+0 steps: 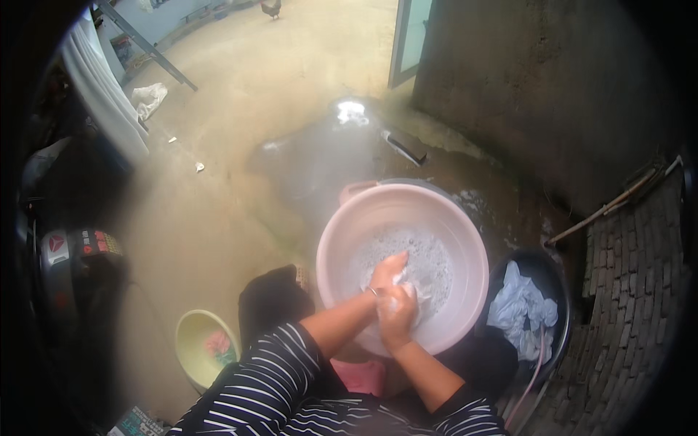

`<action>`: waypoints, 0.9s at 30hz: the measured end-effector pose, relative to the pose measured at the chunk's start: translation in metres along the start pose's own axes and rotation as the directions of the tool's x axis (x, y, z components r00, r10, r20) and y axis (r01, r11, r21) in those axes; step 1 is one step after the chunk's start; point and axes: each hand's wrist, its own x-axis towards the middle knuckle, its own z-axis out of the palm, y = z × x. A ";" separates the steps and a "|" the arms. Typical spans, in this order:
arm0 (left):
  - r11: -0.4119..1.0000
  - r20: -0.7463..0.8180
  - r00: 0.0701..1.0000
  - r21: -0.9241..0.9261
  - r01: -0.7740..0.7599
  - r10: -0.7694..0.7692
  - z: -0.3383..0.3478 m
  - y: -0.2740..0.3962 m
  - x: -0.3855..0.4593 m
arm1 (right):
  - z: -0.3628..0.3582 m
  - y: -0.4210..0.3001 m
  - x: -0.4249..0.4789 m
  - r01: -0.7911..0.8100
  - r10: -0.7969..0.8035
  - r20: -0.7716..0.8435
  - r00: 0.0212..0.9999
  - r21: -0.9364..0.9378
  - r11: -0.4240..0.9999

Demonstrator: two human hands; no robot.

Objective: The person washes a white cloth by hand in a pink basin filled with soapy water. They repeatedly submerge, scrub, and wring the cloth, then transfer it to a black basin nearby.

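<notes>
A large pink plastic basin (401,193) stands before me, holding foamy, greyish water (431,253). Over the water both hands are together around a wet whitish cloth (424,297). My right hand (395,310) is closed on the cloth, its fingers curled. My left hand (388,271) lies just beyond it, a thin bracelet at its wrist; its fingers point towards the far side of the basin and are partly hidden by foam, so its grip is unclear. Part of the cloth is covered by the right hand.
To the right a dark tub (564,316) holds pale blue and white cloths (521,305) and a thin pink hose, beside a brick stack (627,261). At left stands a yellow bowl (191,349) with pink and green items. Wet floor (322,163) lies beyond the basin; a ladder (147,46) stands farther off.
</notes>
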 end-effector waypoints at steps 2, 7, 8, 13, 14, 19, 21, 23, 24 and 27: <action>0.989 -0.114 0.993 0.143 -0.028 0.044 -0.008 -0.037 0.010 | 0.006 0.027 0.008 -0.203 0.203 0.003 0.979 0.087 0.975; 0.778 0.123 0.952 0.552 -0.301 0.281 0.019 -0.039 0.002 | 0.002 0.070 0.023 -0.376 0.400 -0.127 0.908 0.179 0.909; 0.415 0.369 0.827 0.732 -0.540 0.424 0.004 -0.023 0.005 | 0.001 0.051 0.016 -0.292 0.299 -0.065 0.952 0.102 0.951; 0.930 0.060 0.967 0.267 -0.254 0.247 -0.006 -0.068 0.028 | 0.010 0.053 0.024 -0.424 0.427 -0.074 0.901 0.051 0.904; 0.965 0.083 0.979 0.172 -0.198 0.186 0.008 -0.068 0.018 | 0.001 0.081 0.036 -0.509 0.510 -0.007 0.860 0.048 0.859; 0.681 0.247 0.955 0.671 -0.291 0.165 -0.016 -0.013 0.017 | 0.014 0.024 0.017 -0.109 0.113 -0.074 0.991 0.046 0.993; 0.907 0.101 0.992 0.405 -0.114 0.080 -0.031 -0.028 0.037 | 0.014 0.038 0.017 -0.218 0.221 -0.093 0.971 0.039 0.975; 0.836 0.266 0.919 0.398 -0.378 0.290 -0.014 -0.056 0.033 | 0.014 0.054 0.026 -0.321 0.324 -0.104 0.940 0.043 0.946; 0.780 0.329 0.860 0.378 -0.499 0.391 -0.012 -0.068 0.029 | -0.004 0.060 0.042 -0.556 0.543 0.151 0.826 0.056 0.829; 0.937 0.095 0.964 0.227 -0.265 0.249 0.007 -0.060 0.020 | 0.002 0.059 0.037 -0.377 0.367 -0.166 0.915 -0.028 0.926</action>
